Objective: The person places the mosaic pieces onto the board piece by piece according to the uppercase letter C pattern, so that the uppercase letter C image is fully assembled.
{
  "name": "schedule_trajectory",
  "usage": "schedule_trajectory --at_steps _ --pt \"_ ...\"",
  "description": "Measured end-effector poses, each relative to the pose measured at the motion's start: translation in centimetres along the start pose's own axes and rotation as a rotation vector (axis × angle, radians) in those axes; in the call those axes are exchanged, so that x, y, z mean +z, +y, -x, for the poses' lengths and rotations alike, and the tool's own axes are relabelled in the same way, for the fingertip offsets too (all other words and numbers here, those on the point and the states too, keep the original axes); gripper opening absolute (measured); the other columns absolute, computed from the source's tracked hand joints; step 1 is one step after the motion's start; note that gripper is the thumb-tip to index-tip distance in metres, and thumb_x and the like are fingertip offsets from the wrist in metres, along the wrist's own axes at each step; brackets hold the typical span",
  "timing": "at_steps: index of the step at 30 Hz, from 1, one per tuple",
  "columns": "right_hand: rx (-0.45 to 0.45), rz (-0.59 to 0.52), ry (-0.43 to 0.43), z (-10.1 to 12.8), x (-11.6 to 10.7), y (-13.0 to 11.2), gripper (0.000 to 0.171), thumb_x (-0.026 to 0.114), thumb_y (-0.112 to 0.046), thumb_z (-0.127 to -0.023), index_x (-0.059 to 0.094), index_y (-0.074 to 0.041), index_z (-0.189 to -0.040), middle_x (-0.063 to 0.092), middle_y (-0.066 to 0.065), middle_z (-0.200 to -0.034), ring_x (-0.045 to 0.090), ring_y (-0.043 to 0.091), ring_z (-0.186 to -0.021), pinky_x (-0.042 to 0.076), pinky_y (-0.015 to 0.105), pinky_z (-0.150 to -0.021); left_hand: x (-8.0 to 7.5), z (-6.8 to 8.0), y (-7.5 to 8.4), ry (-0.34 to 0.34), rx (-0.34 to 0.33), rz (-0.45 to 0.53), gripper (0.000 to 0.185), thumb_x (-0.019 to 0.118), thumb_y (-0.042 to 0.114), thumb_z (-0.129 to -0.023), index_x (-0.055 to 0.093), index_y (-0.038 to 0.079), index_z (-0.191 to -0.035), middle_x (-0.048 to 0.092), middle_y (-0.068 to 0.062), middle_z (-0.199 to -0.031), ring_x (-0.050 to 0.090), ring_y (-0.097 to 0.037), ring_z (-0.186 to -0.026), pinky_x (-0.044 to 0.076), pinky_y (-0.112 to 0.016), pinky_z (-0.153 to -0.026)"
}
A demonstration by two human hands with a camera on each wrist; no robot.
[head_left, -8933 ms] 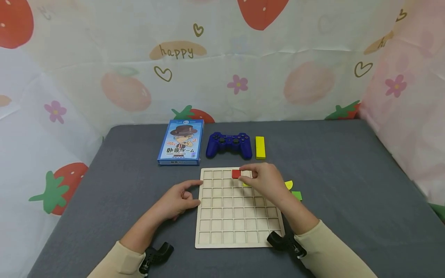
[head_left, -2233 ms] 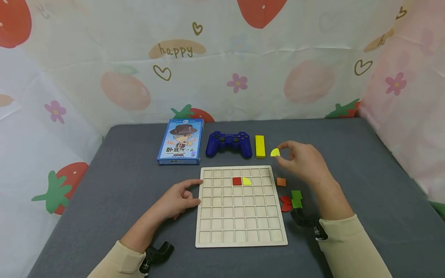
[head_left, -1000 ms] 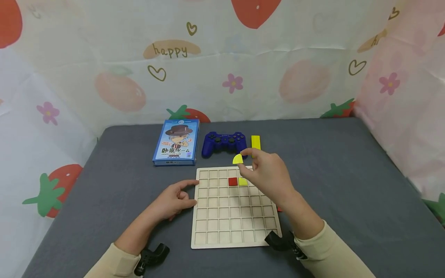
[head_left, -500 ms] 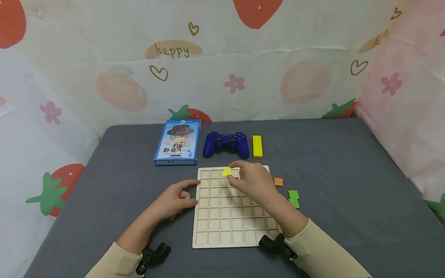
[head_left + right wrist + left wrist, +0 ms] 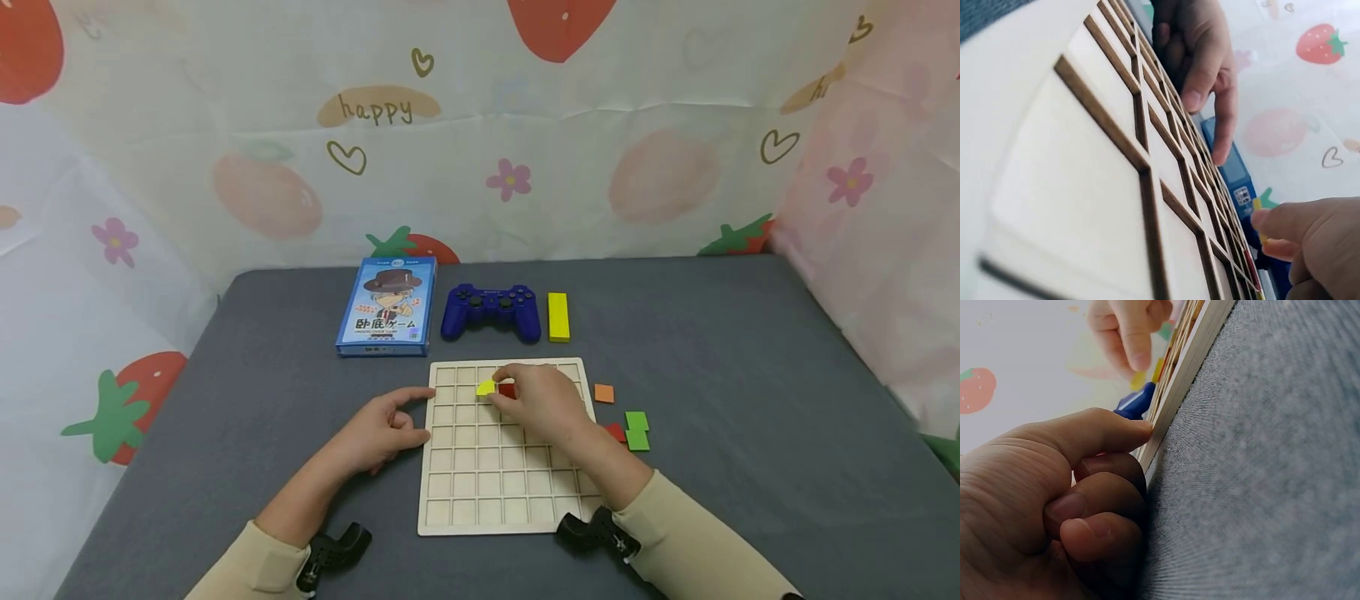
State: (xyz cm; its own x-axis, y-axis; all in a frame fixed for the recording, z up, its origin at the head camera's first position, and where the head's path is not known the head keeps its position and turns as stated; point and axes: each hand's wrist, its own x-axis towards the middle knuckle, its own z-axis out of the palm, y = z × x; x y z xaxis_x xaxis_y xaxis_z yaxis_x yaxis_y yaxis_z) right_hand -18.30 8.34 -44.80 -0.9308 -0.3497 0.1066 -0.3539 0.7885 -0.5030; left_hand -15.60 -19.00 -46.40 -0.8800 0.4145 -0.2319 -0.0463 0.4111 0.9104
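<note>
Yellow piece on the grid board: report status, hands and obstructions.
Right hand pinches yellow piece, low over grid board, beside red square. Left hand braces board's left edge. Neighbouring cells bare.

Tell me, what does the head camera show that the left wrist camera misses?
Only the head view shows the card game box, the whole blue gamepad, the yellow bar and loose pieces beside the board. Only the left wrist view shows the left hand's curled fingers close up. Both show its fingertip against the wooden grid board's edge and the right hand over it.
</note>
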Motion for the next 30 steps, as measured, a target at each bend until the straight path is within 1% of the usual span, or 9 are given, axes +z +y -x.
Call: schedule_trajectory --at_steps 2,4,8,10,15,17,22,25,30 --pt "0.002 0.020 -0.012 -0.02 0.24 0.16 0.030 0.077 -0.037 -0.092 0.078 -0.015 -0.114 0.056 -0.008 -0.064 0.049 0.012 -0.060 0.038 0.030 -0.054 0.03 0.02 0.02 0.000 0.002 0.002 0.065 0.073 0.012 -0.095 0.044 0.005 -0.153 0.048 0.001 -0.058 0.032 -0.009 -0.035 0.031 -0.028 -0.036" --pt "0.000 0.033 -0.012 -0.04 0.43 0.29 0.030 0.077 -0.037 -0.092 0.078 -0.015 -0.113 0.065 -0.006 -0.074 0.053 0.013 -0.066 0.043 0.032 -0.059 0.07 0.01 0.03 0.003 -0.005 0.008 0.065 0.073 0.011 -0.095 0.045 0.006 -0.153 0.048 0.001 -0.058 0.032 -0.009 -0.036 0.031 -0.028 -0.036" --pt "-0.010 0.045 0.003 -0.08 0.66 0.50 0.028 0.078 -0.037 -0.091 0.079 -0.016 -0.111 0.072 -0.003 -0.086 0.056 0.015 -0.067 0.044 0.033 -0.058 0.08 0.01 0.06 0.003 -0.017 0.016 0.065 0.073 0.012 -0.095 0.045 0.007 -0.153 0.048 0.001 -0.058 0.031 -0.009 -0.036 0.030 -0.028 -0.036" --pt "-0.012 0.049 0.011 -0.09 0.70 0.56 0.028 0.079 -0.037 -0.091 0.079 -0.017 -0.110 0.073 -0.003 -0.087 0.056 0.015 -0.067 0.044 0.033 -0.057 0.06 0.03 0.08 0.001 -0.017 0.018 0.065 0.073 0.012 -0.095 0.044 0.007 -0.154 0.048 0.001 -0.058 0.031 -0.010 -0.036 0.030 -0.028 -0.036" --pt "-0.012 0.050 0.013 -0.02 0.66 0.58 0.029 0.079 -0.038 -0.091 0.079 -0.018 -0.113 0.072 -0.005 -0.082 0.057 0.015 -0.069 0.044 0.033 -0.058 0.07 0.09 0.13 0.001 -0.011 0.013 0.065 0.073 0.012 -0.095 0.043 0.006 -0.154 0.048 0.001 -0.058 0.030 -0.009 -0.036 0.030 -0.028 -0.036" --pt "-0.012 0.052 0.008 0.01 0.64 0.55 0.030 0.078 -0.038 -0.091 0.078 -0.019 -0.114 0.073 -0.005 -0.083 0.057 0.015 -0.069 0.044 0.033 -0.058 0.07 0.13 0.24 0.005 -0.015 0.011 0.065 0.073 0.011 -0.095 0.044 0.007 -0.154 0.048 0.001 -0.058 0.030 -0.009 -0.036 0.030 -0.028 -0.036" --pt "-0.028 0.053 -0.002 0.05 0.70 0.60 0.027 0.076 -0.036 -0.093 0.078 -0.022 -0.116 0.075 -0.003 -0.098 0.059 0.015 -0.073 0.046 0.034 -0.061 0.08 0.17 0.40 0.009 -0.028 0.009 0.065 0.073 0.012 -0.095 0.045 0.007 -0.153 0.048 0.001 -0.058 0.031 -0.010 -0.037 0.030 -0.028 -0.037" --pt "-0.039 0.052 -0.003 0.11 0.68 0.65 0.025 0.075 -0.034 -0.093 0.079 -0.023 -0.116 0.075 -0.003 -0.101 0.061 0.015 -0.076 0.047 0.034 -0.063 0.07 0.15 0.40 0.010 -0.032 0.007 0.065 0.074 0.012 -0.095 0.045 0.008 -0.153 0.048 0.001 -0.058 0.031 -0.010 -0.037 0.030 -0.028 -0.037" --pt "-0.047 0.065 -0.027 0.22 0.43 0.69 0.028 0.074 -0.034 -0.094 0.078 -0.024 -0.120 0.076 -0.001 -0.108 0.067 0.018 -0.086 0.050 0.036 -0.067 0.04 0.09 0.29 0.007 -0.030 0.011 0.065 0.073 0.012 -0.095 0.045 0.007 -0.153 0.048 0.001 -0.058 0.031 -0.010 -0.037 0.030 -0.028 -0.037"
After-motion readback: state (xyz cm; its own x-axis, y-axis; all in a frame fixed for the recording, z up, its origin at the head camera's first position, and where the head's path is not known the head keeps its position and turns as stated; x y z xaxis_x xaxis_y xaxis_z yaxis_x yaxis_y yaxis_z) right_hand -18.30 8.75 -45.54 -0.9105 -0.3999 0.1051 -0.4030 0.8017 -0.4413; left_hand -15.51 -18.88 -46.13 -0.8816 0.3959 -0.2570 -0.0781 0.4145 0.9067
